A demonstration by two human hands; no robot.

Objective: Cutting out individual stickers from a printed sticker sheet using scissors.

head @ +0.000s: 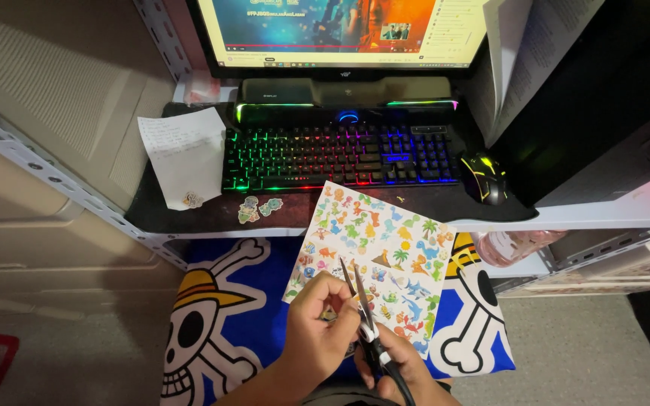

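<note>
A white sticker sheet [374, 252] covered with small colourful animal and palm-tree stickers hangs over the desk's front edge. My left hand [323, 325] pinches its lower left part. My right hand [400, 370] grips a pair of scissors [362, 312] with black and white handles. The blades are slightly apart and point up at the sheet's bottom edge. Three cut-out stickers [248, 209] lie on the black desk mat [189, 214].
A rainbow-lit keyboard [340, 156], a black mouse [484, 177] and a monitor [340, 34] sit on the desk. A white handwritten note [182, 150] lies at left. A blue cloth with skull prints [223, 308] hangs below. A pinkish bottle [513, 244] lies on the right shelf.
</note>
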